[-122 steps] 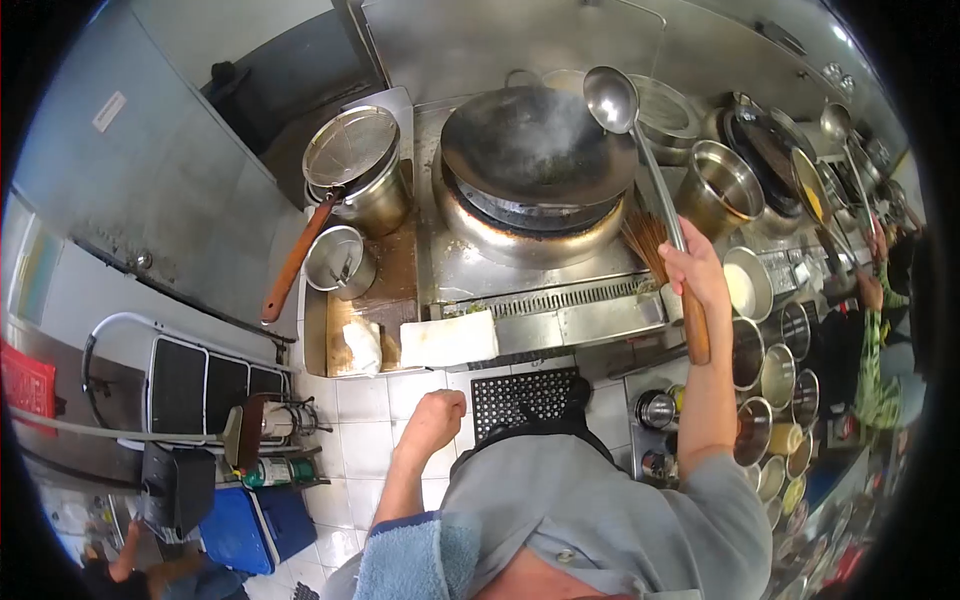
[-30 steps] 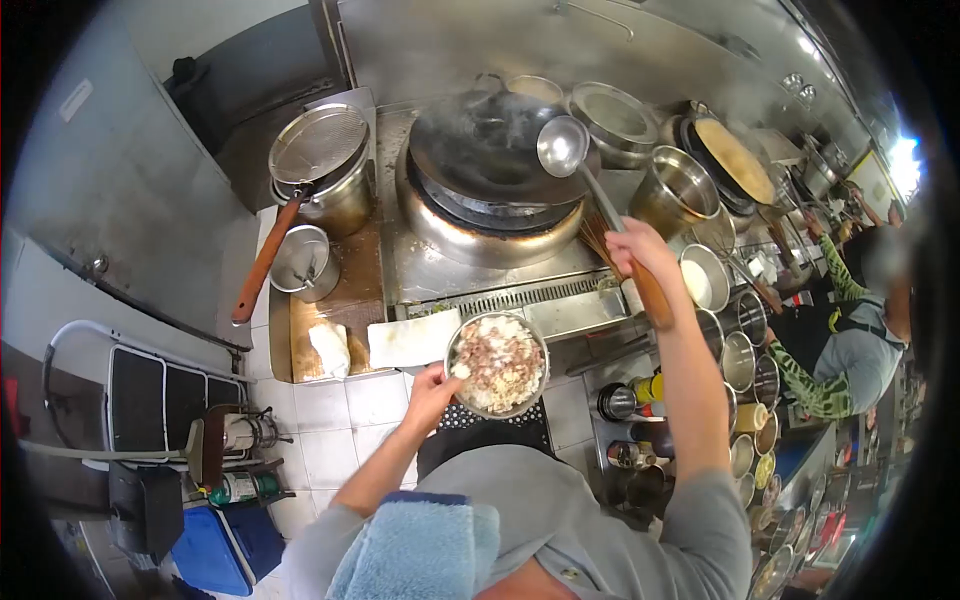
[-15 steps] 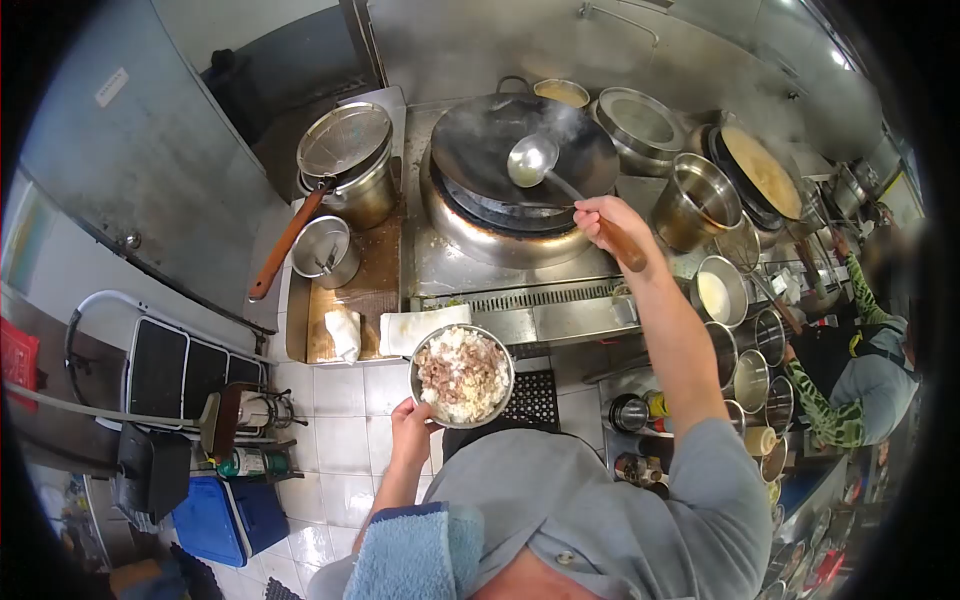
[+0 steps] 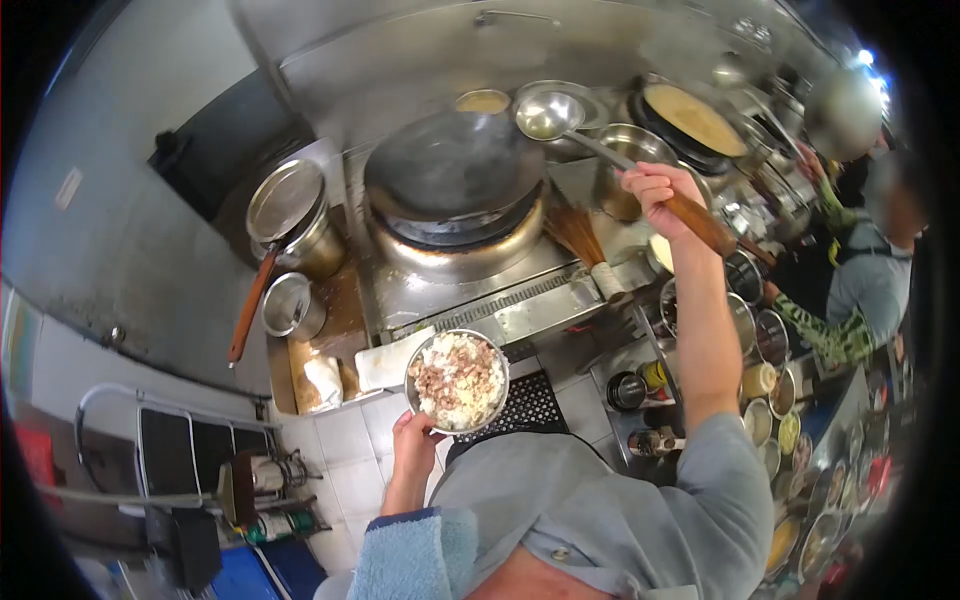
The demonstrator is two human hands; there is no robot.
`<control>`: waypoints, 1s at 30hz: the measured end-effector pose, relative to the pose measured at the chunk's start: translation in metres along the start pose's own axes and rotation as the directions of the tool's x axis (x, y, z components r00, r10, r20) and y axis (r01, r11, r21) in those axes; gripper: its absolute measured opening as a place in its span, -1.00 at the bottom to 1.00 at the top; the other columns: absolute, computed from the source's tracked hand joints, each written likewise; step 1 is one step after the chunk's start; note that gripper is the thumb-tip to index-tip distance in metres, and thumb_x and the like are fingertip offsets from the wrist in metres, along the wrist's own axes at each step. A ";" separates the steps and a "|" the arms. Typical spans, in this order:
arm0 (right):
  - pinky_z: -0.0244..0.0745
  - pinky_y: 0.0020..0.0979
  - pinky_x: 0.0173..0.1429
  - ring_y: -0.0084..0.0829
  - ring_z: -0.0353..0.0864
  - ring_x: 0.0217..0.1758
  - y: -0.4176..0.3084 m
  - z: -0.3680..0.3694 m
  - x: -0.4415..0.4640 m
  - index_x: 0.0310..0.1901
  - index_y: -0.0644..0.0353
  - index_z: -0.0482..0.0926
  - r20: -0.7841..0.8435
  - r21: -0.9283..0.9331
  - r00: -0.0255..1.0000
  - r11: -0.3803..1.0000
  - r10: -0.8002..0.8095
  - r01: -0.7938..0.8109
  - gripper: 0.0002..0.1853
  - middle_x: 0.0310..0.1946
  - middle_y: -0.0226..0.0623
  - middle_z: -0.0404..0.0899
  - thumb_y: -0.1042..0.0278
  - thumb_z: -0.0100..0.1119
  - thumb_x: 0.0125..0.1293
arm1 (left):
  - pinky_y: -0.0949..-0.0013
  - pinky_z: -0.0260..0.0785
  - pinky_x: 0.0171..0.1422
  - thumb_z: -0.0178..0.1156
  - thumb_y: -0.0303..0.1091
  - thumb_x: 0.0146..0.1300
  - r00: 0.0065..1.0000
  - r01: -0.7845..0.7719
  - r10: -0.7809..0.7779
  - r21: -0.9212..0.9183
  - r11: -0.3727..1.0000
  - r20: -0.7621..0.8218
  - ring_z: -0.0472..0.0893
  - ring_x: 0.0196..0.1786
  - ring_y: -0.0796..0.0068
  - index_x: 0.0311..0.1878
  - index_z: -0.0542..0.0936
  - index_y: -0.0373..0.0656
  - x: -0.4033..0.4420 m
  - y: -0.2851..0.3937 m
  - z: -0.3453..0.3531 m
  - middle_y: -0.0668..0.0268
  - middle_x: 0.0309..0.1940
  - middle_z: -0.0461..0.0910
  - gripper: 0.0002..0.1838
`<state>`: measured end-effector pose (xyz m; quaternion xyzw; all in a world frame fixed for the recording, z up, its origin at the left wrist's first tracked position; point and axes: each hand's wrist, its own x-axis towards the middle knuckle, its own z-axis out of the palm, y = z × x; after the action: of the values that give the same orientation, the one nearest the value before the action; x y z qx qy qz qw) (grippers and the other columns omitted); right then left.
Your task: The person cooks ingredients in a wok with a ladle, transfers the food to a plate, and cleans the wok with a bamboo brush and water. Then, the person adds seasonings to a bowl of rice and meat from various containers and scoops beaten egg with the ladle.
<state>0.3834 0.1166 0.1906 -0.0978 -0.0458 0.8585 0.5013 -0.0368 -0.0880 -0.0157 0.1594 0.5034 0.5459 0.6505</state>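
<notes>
My left hand point(image 4: 415, 441) grips the rim of a metal bowl point(image 4: 409, 372), held in front of my waist. White rice with brown meat pieces and yellowish bits point(image 4: 460, 380) fills it. My right hand point(image 4: 662, 193) is wrapped round the wooden handle of a ladle point(image 4: 549, 116), whose bowl is raised at the right of the wok, towards the back. A black wok point(image 4: 450, 170) sits on the round burner point(image 4: 450, 255), with faint steam over it.
A lidded pot with a wooden-handled strainer point(image 4: 286, 200) and a small metal pot point(image 4: 293, 306) stand left of the stove. A bamboo brush point(image 4: 590, 250) rests right of the burner. Another person point(image 4: 870, 290) is at the far right, beside several metal containers.
The ladle has moved from over the wok to the right and back, and my right hand with it. The view has turned to the right. My left hand still holds the bowl.
</notes>
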 end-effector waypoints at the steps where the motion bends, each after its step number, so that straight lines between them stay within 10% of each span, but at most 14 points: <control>1: 0.27 -0.68 -0.67 -0.69 0.30 -0.65 -0.016 -0.006 -0.008 -0.14 0.43 0.19 -0.032 -0.083 0.999 0.996 -0.038 0.035 -0.83 -0.49 -0.40 0.25 0.59 -0.07 0.33 | 0.13 0.58 -0.12 -0.01 -0.56 0.03 1.000 0.008 -0.008 -0.003 1.000 0.014 0.62 -0.25 0.33 -0.20 0.51 -0.34 0.000 -0.001 0.000 0.14 -0.26 0.60 -0.77; 6: 0.20 -0.73 -0.65 -0.74 0.31 -0.64 -0.050 -0.019 -0.048 -0.36 0.24 0.30 -0.211 -0.739 0.869 0.655 -0.448 0.158 -0.89 -0.55 -0.45 0.33 0.58 0.01 0.28 | 0.06 0.56 -0.09 -0.02 -0.56 0.00 0.999 0.030 -0.031 0.017 0.999 0.040 0.61 -0.20 0.27 -0.16 0.49 -0.36 0.005 -0.005 -0.004 0.13 -0.24 0.59 -0.71; 10: 0.24 -0.60 -0.64 -0.67 0.34 -0.65 -0.057 -0.040 -0.062 -0.35 0.20 0.37 -0.235 -0.954 0.794 0.289 -0.561 -0.078 -0.91 -0.56 -0.43 0.38 0.58 0.06 0.23 | 0.04 0.55 -0.06 -0.01 -0.55 -0.01 0.997 0.045 -0.047 0.031 0.999 0.065 0.61 -0.19 0.27 -0.12 0.49 -0.36 0.009 -0.005 -0.007 0.13 -0.21 0.59 -0.68; 15: 0.39 -0.47 -0.60 -0.55 0.42 -0.65 -0.026 -0.058 -0.059 0.22 0.23 0.34 -0.106 -0.865 0.752 -0.312 -0.651 -0.392 -0.41 -0.54 -0.37 0.41 0.43 0.17 0.08 | 0.05 0.54 -0.05 0.00 -0.55 -0.01 0.989 0.091 -0.100 0.088 0.992 0.110 0.61 -0.17 0.27 -0.08 0.48 -0.35 0.009 0.003 -0.008 0.13 -0.18 0.59 -0.65; 20: 0.33 -0.47 -0.67 -0.57 0.40 -0.65 0.011 -0.083 -0.045 0.42 0.03 0.13 0.427 -0.714 0.649 -0.675 -0.629 -0.185 -0.23 -0.52 -0.41 0.38 0.47 0.16 0.13 | 0.07 0.54 -0.05 -0.01 -0.55 -0.01 0.979 0.118 -0.137 0.122 0.985 0.153 0.61 -0.15 0.25 -0.07 0.48 -0.35 0.014 0.005 -0.021 0.12 -0.16 0.60 -0.64; 21: 0.31 -0.48 -0.67 -0.59 0.38 -0.65 0.032 -0.077 -0.046 0.43 -0.02 0.11 0.043 -0.942 0.712 -0.266 -0.701 -0.205 -0.22 -0.51 -0.43 0.38 0.49 0.16 0.15 | 0.06 0.54 -0.05 0.00 -0.55 -0.02 0.977 0.123 -0.145 0.137 0.983 0.158 0.61 -0.15 0.24 -0.07 0.48 -0.35 0.015 0.004 -0.024 0.11 -0.15 0.60 -0.63; 23: 0.15 -0.59 -0.70 -0.71 0.27 -0.66 0.073 -0.064 -0.032 0.38 -0.08 0.14 -0.018 -0.896 0.844 0.384 -0.535 0.225 -0.30 -0.49 -0.53 0.34 0.55 0.15 0.24 | 0.07 0.55 -0.08 -0.01 -0.55 -0.01 0.969 0.134 -0.161 0.147 0.980 0.190 0.61 -0.17 0.24 -0.12 0.47 -0.37 0.018 0.004 -0.023 0.11 -0.20 0.59 -0.68; 25: 0.08 -0.62 -0.69 -0.73 0.25 -0.66 0.102 -0.077 -0.004 0.33 -0.05 0.18 -0.041 -0.853 0.899 0.484 -0.437 0.196 -0.37 -0.51 -0.56 0.31 0.54 0.15 0.26 | 0.10 0.57 -0.12 0.00 -0.55 0.00 0.959 0.158 -0.196 0.192 0.969 0.203 0.61 -0.20 0.25 -0.19 0.46 -0.37 0.029 0.001 -0.025 0.12 -0.24 0.58 -0.75; 28: 0.26 -0.56 -0.69 -0.64 0.31 -0.73 0.154 -0.089 0.022 0.31 0.20 0.18 0.068 -0.958 0.874 0.213 -0.482 0.192 -0.36 -0.58 -0.51 0.39 0.49 0.22 0.21 | 0.17 0.59 -0.21 0.03 -0.56 0.00 0.939 0.151 -0.231 0.298 0.943 0.256 0.61 -0.27 0.28 -0.33 0.45 -0.35 0.040 -0.004 -0.024 0.15 -0.32 0.55 -0.87; 30: 0.19 -0.60 -0.70 -0.68 0.27 -0.74 0.187 -0.084 0.001 0.34 0.15 0.17 0.078 -0.878 0.918 0.409 -0.389 0.248 -0.36 -0.61 -0.55 0.32 0.46 0.18 0.25 | 0.18 0.59 -0.22 0.04 -0.56 0.00 0.933 0.145 -0.242 0.335 0.931 0.267 0.61 -0.28 0.30 -0.36 0.46 -0.35 0.045 -0.008 -0.021 0.16 -0.34 0.54 -0.89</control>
<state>0.2417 0.0239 0.0755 -0.3881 -0.4594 0.5924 0.5361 -0.0540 -0.0584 -0.0530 0.2905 0.4902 0.3615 0.7380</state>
